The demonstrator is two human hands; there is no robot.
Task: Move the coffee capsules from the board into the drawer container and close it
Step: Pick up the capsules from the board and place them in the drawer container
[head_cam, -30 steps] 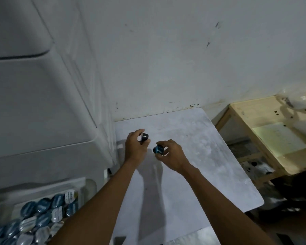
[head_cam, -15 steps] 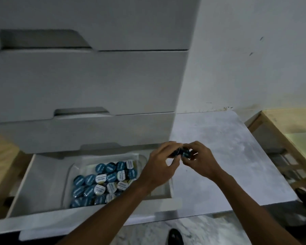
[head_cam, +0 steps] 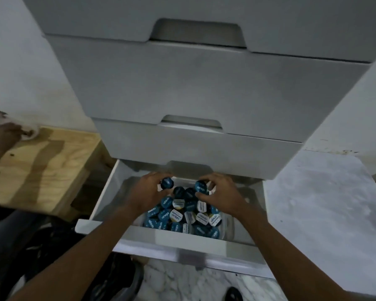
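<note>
Head view: my left hand (head_cam: 147,193) pinches a blue capsule (head_cam: 167,183), my right hand (head_cam: 223,195) another; released onto the heaped container (head_cam: 228,224), either could roll out.

The left hand (head_cam: 147,193) and the right hand (head_cam: 221,197) are shown uncovered. The left forearm (head_cam: 91,246) and the right forearm (head_cam: 291,253) are likewise seen bare down to the lower edge of the view, and are seen as slender. What appears to be a dark, rounded shoe toe (head_cam: 233,293) is glimpsed below, its details lost in shadow.
</note>
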